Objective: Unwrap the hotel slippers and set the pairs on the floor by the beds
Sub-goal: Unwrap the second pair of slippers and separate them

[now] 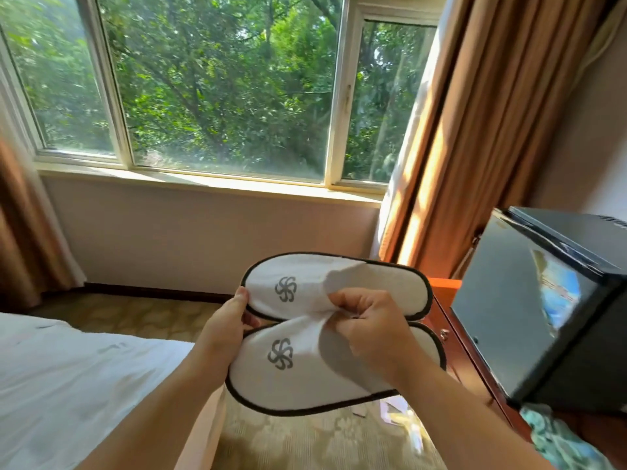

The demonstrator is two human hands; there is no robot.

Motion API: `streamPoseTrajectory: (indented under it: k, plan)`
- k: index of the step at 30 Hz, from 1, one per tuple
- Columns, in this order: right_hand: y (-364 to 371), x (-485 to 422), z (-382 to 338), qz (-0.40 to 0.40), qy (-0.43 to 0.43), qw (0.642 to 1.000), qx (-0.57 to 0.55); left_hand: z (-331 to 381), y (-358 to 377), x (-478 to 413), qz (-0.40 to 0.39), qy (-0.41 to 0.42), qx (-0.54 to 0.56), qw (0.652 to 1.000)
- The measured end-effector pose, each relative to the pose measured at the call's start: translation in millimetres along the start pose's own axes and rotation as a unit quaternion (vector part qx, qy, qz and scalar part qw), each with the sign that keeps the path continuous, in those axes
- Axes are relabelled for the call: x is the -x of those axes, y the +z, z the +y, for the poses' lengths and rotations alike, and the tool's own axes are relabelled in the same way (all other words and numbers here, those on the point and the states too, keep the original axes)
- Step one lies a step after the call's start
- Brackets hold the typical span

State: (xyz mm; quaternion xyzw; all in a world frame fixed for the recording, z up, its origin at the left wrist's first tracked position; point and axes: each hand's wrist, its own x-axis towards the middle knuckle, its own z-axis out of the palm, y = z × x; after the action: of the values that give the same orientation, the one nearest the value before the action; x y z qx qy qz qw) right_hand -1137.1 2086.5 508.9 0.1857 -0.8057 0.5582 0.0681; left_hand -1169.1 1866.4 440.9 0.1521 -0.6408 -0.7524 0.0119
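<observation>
Two white hotel slippers with dark piping and a grey pinwheel logo are held side by side in the air, toes to the left. The upper slipper point(291, 283) and the lower slipper point(271, 378) touch along their inner edges. My left hand point(227, 323) grips both at the toe end, thumb on top. My right hand point(369, 323) pinches the open edges of the two uppers together in the middle. No wrapper is on them.
A bed with white sheets point(74, 378) fills the lower left. Patterned carpet point(305, 439) lies below, with a crumpled clear wrapper point(407, 422) on it. A black mini fridge point(536, 310) stands on a wooden cabinet point(464, 354) at right. Window and brown curtains are behind.
</observation>
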Motion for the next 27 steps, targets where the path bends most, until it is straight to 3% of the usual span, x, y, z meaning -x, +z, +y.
streamPoseTrajectory:
  k: [13,17,22,27]
  plan:
    - [16,-226,96,0.01,0.026,1.0,-0.003,34,24,-251,-0.007,0.003,-0.011,1.0]
    - [21,-288,124,0.006,0.042,0.998,-0.037,49,25,-317,0.017,0.028,-0.037,0.999]
    - [29,-386,177,-0.006,0.045,0.999,-0.001,60,30,-405,0.055,-0.003,-0.06,0.997]
    - [46,-491,222,-0.038,-0.017,0.999,0.014,67,27,-489,0.102,-0.002,-0.031,0.994]
